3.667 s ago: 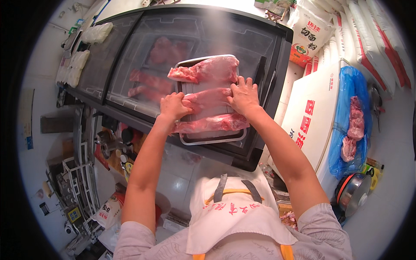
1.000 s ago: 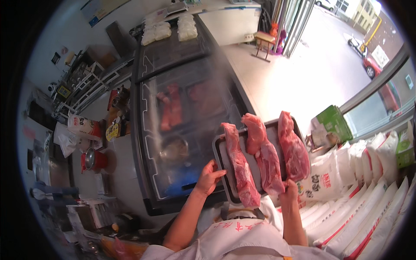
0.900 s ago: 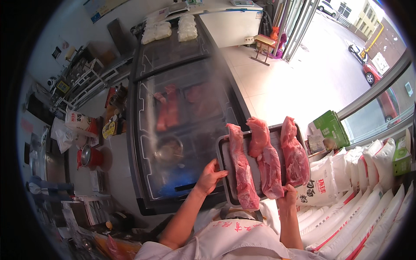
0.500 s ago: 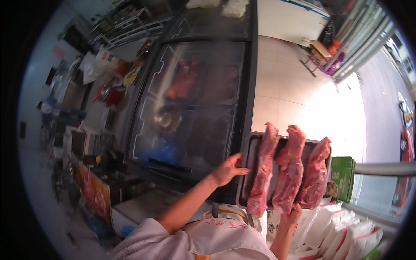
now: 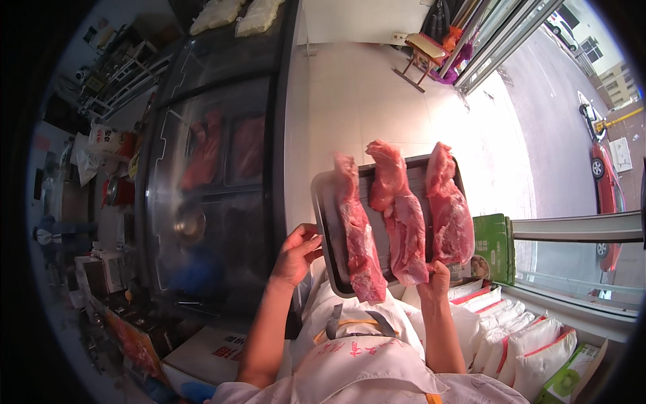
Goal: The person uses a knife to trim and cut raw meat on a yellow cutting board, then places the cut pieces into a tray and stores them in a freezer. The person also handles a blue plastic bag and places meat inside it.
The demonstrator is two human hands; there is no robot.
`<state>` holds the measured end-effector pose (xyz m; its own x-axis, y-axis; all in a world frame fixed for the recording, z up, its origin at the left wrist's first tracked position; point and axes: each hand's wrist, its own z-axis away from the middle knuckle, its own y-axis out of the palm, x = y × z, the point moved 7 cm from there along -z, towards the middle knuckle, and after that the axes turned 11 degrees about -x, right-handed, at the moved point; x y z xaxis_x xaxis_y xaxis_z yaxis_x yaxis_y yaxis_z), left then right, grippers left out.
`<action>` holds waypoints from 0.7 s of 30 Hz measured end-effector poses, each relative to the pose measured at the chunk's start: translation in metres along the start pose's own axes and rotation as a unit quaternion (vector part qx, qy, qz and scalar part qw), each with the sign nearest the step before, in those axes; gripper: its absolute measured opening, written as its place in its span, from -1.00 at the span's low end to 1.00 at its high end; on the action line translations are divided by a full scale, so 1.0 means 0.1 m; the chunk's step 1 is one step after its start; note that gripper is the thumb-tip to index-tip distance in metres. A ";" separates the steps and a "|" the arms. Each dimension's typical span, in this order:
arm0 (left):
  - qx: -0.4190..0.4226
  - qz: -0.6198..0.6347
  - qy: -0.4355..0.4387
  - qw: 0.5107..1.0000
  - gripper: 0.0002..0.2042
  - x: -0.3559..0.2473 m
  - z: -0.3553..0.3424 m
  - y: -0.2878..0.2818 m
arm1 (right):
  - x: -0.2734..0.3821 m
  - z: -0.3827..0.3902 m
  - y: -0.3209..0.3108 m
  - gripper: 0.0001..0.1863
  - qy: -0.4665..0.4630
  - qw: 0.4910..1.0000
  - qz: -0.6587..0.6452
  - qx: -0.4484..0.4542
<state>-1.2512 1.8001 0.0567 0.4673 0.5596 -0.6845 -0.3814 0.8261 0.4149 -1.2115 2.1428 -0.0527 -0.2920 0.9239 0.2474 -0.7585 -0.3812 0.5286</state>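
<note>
My left hand (image 5: 296, 256) grips the left rim of a dark metal tray (image 5: 323, 209), fingers curled round it. At the tray's lower right edge, my right hand (image 5: 434, 283) holds on, partly hidden by meat. Three long raw red meat cuts lie side by side on the tray: a left strip (image 5: 356, 236), a middle piece (image 5: 407, 236) and a right piece (image 5: 449, 225). Their upper ends overhang the rim. Left of the tray, a black freezer cabinet (image 5: 274, 141) with foggy clear lids holds more meat (image 5: 202, 155) and a round metal bowl (image 5: 190, 223).
Behind the tray lies a tiled floor (image 5: 356, 94) with a small stool (image 5: 424, 47) by the open glass doorway (image 5: 471, 67). Stacked white sacks (image 5: 538, 343) and a green carton (image 5: 492, 249) line the right. White bags (image 5: 259, 17) rest on the cabinet's far end.
Earlier my hands were on meat over the cabinet. Now they grip the tray, carried rightward off the cabinet, and the view has turned toward the doorway, bringing floor and street in.
</note>
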 end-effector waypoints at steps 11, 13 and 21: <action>-0.091 0.012 0.000 0.996 -0.76 -1.21 -2.35 0.93 | 1.13 -1.90 2.29 -0.60 0.063 0.998 -0.027 -0.004; -0.073 0.002 0.014 0.997 -0.69 -1.66 -3.17 1.24 | 1.36 -2.29 3.13 -0.60 0.062 0.998 -0.024 0.003; -0.058 -0.037 0.034 0.997 -0.52 -3.15 -6.14 3.06 | 2.59 -4.43 5.61 -0.82 0.065 0.995 -0.043 0.055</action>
<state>-2.0042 1.8353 0.0311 0.4434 0.4885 -0.7515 -0.4398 0.8491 0.2924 -1.9709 2.1827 -0.0523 -0.3064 0.9473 0.0938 -0.7180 -0.2947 0.6306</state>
